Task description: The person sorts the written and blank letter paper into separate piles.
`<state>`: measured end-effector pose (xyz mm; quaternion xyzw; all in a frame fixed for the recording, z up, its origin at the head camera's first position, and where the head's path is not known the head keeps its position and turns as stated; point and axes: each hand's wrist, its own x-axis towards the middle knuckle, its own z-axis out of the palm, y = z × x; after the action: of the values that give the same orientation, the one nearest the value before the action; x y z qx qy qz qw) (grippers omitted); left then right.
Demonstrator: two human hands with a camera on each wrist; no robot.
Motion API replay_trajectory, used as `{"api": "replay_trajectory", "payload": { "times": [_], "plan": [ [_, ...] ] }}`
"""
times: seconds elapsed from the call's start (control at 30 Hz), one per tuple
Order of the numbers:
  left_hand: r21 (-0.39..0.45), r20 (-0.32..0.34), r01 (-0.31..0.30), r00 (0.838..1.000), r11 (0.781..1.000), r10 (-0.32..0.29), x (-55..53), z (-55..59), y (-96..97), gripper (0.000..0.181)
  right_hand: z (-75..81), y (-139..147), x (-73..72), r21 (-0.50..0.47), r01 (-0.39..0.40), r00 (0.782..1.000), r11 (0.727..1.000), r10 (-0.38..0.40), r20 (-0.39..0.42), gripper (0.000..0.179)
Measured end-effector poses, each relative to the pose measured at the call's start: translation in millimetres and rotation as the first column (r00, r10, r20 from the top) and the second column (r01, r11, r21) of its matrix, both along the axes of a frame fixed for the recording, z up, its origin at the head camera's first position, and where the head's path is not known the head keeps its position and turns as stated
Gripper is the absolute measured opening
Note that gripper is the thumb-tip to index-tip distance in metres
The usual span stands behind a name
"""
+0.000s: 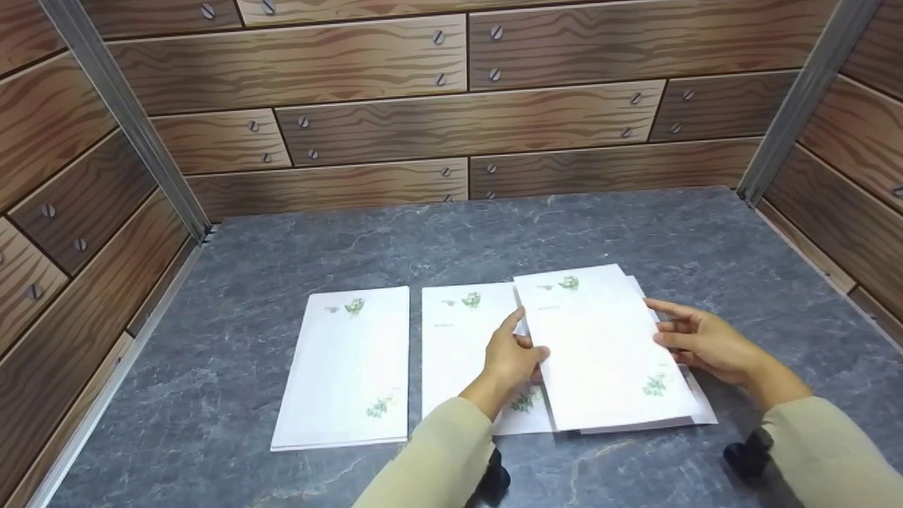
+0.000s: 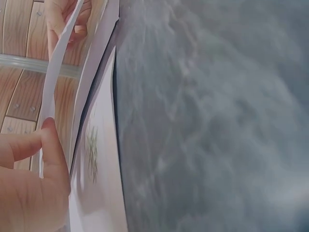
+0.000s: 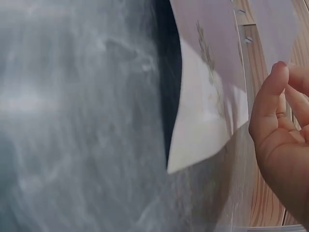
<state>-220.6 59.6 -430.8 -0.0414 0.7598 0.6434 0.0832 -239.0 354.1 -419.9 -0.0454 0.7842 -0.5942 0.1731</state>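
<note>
Between my two hands is a white sheet of paper (image 1: 600, 346) printed with green leaf designs in two corners. My left hand (image 1: 509, 360) pinches its left edge, thumb on top. At the right edge, my right hand (image 1: 712, 346) grips it between thumb and fingers. In the left wrist view the held sheet (image 2: 55, 72) stands raised above other paper (image 2: 101, 169). Another sheet (image 3: 203, 145) lies beneath it in the right wrist view, one corner curling up. The middle paper (image 1: 458, 360), with the same print, is partly covered by my left hand and the held sheet.
Left of the middle paper lies a stack of matching sheets (image 1: 346, 374), its edges fairly even. All the paper is on a dark grey marbled table (image 1: 437, 247). Wood-patterned walls (image 1: 367, 63) with metal corner posts (image 1: 134, 120) enclose the back and sides.
</note>
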Motion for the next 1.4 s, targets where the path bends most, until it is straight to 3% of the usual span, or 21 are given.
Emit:
{"api": "replay_trajectory", "payload": {
  "times": [0.53,1.07,1.4],
  "plan": [
    [-0.012,0.022,0.018,1.000,1.000,-0.018,-1.1,-0.3,16.0,0.071,-4.7,19,1.5,-0.122,-0.047,0.998,0.991,0.052,0.031,0.065],
    [-0.051,0.016,0.014,1.000,0.999,-0.013,-0.4,-0.7,17.8,0.061,-6.5,25,3.3,-0.096,-0.012,0.999,0.995,0.016,0.036,0.067],
    [-0.089,0.033,0.030,0.999,0.996,-0.027,2.1,5.1,16.2,0.059,-7.7,24,1.9,-0.027,0.035,0.998,0.999,-0.033,0.050,0.072]
  ]
}}
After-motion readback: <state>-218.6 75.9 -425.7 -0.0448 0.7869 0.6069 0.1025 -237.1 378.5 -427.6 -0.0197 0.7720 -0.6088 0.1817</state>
